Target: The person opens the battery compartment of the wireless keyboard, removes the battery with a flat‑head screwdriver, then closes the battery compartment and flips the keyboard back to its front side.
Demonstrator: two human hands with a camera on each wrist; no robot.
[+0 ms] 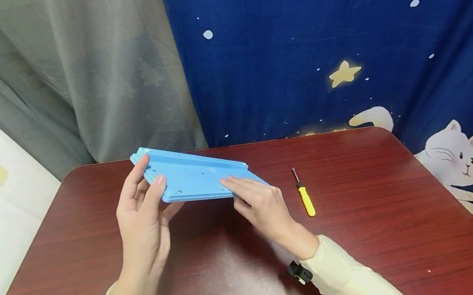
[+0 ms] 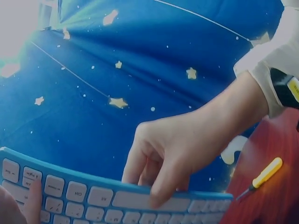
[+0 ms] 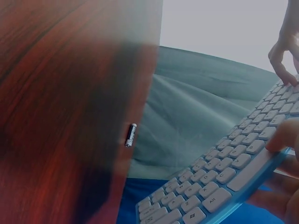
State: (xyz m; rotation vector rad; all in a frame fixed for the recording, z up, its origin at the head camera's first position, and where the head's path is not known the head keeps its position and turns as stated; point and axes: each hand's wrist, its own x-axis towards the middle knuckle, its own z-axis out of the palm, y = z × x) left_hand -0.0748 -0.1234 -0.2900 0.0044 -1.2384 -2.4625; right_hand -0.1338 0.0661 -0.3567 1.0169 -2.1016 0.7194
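Observation:
A light blue keyboard point(image 1: 196, 179) is held up above the table, its underside facing the head view. White keys point(image 3: 224, 163) cover its other face in both wrist views. My left hand point(image 1: 141, 223) grips one end, with the thumb on the underside and a finger on the keys in the left wrist view. On the long edge, my right hand point(image 1: 266, 208) pinches the keyboard between its thumb, which lies on the space bar point(image 2: 135, 199), and fingers spread on the underside. To the right of it, a yellow-handled screwdriver point(image 1: 307, 201) lies on the table.
The dark red wooden table point(image 1: 370, 190) reaches back to a grey curtain point(image 1: 122, 83) and a blue star-patterned curtain point(image 1: 275, 64). A small battery point(image 3: 131, 135) lies near a table edge in the right wrist view; the head view does not show it.

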